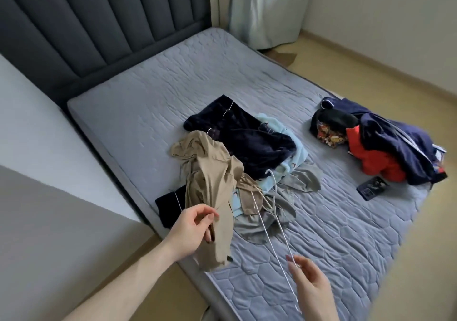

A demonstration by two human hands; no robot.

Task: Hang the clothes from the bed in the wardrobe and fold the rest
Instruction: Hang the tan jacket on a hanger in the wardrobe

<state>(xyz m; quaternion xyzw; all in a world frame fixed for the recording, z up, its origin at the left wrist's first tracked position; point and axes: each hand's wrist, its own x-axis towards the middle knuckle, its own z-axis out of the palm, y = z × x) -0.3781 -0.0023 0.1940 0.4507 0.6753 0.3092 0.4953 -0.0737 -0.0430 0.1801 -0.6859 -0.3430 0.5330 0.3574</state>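
Observation:
A pile of clothes lies in the middle of the grey quilted bed. My left hand pinches a beige garment and lifts its near end off the mattress. My right hand holds the near corner of a thin white wire hanger, whose hook end rests on the pile. Under the beige piece lie a dark navy velvet garment, a light blue one and a grey one.
A second heap at the bed's right edge holds a navy jacket, a red garment and a patterned piece. A dark phone lies beside it. The padded headboard stands behind, a curtain at the far corner.

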